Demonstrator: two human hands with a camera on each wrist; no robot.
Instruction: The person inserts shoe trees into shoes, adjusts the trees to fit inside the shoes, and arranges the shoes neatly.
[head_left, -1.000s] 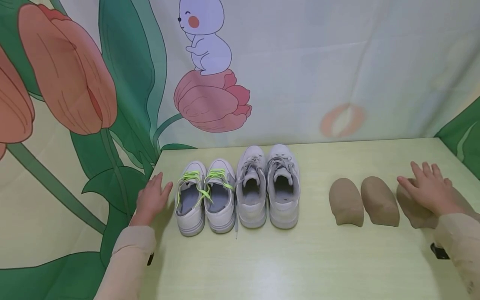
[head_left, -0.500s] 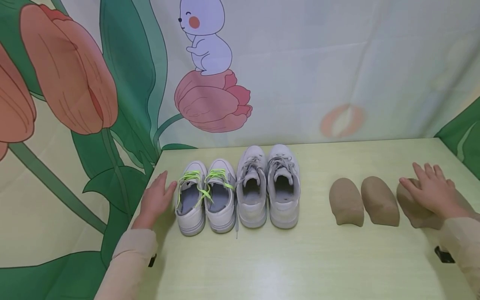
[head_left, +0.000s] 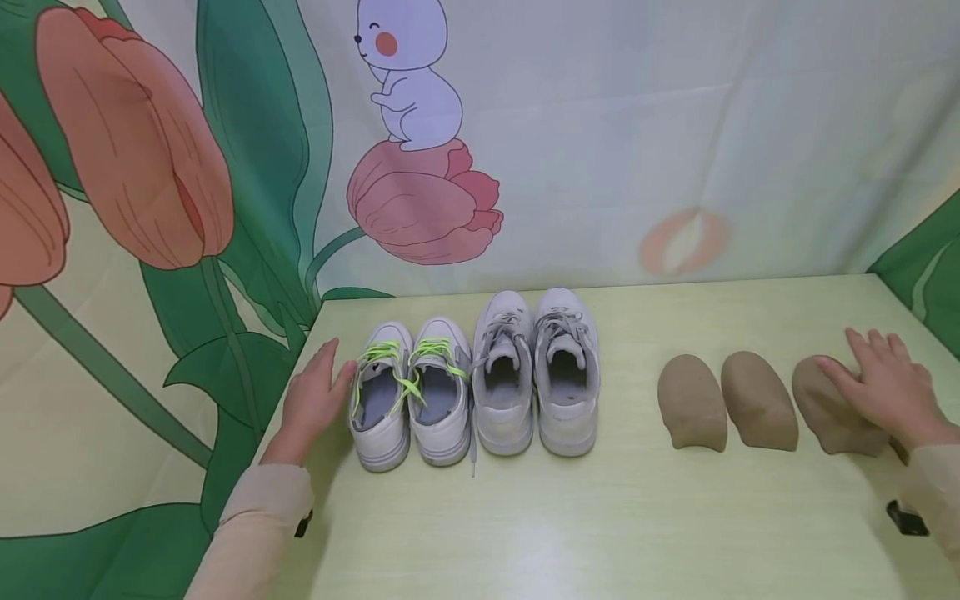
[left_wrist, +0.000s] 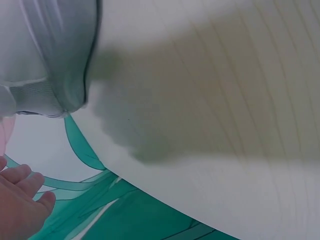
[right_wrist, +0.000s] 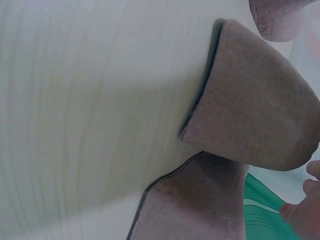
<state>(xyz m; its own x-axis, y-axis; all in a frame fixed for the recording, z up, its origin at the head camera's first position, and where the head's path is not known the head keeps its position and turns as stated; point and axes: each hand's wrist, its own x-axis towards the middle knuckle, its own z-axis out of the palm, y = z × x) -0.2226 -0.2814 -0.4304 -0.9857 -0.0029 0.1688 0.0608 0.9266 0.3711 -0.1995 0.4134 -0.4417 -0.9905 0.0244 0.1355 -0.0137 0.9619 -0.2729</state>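
Observation:
In the head view, my left hand (head_left: 311,404) hovers with extended fingers just left of a white sneaker with neon-green laces (head_left: 381,442). Its mate (head_left: 441,446) stands to the right, followed by a pair of white sneakers with grey laces (head_left: 504,429). Far right, my right hand (head_left: 888,387), fingers spread, hangs over the row of brown, round-ended shoe inserts. It partly covers the third insert (head_left: 821,408) and mostly hides another beneath it. The right wrist view shows two inserts (right_wrist: 255,100) overlapping at an edge, with fingertips beyond them. Neither hand holds anything.
Two more brown inserts (head_left: 692,404) lie left of the right hand. Everything rests on a pale wood-grain table (head_left: 525,533). A printed curtain (head_left: 585,167) with tulips and a white animal hangs behind the back edge and along the left side.
My right hand has drifted right, uncovering more of the third insert. My left hand has edged slightly right, toward the green-laced sneaker. The shoes and inserts stay put.

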